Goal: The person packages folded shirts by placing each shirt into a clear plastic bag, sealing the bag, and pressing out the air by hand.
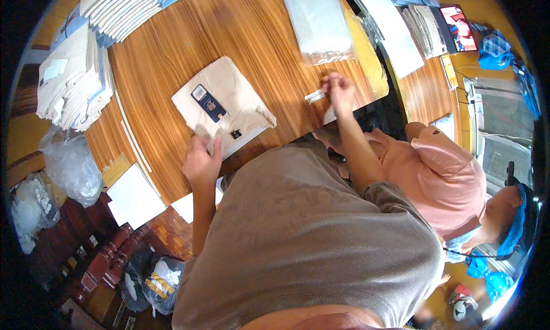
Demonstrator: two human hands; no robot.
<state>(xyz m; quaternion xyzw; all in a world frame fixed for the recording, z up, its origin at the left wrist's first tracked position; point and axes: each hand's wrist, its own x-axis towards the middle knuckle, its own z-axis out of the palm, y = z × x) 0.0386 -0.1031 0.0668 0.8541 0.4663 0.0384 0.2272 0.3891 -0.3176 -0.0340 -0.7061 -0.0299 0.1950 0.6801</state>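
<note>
A folded beige garment (229, 81) lies on the wooden table in front of me, a dark blue tag (209, 103) on top of it. White card or paper (243, 144) shows along its near edge, beside a small black label (235, 134). My left hand (200, 159) is at the garment's near left corner, thumb and fingers closed on the edge. Off to the right, above the table, my right hand (340, 93) has its fingers curled into a pinch; whatever they hold is too small to tell. Narrow white strips (314, 96) lie right beside these fingertips.
Stacks of folded garments (74, 81) stand at the left and far left. Clear plastic bags (318, 23) lie at the far right of the table. White sheets (136, 195) sit by the left edge. A person in a pink shirt (432, 175) is close on my right.
</note>
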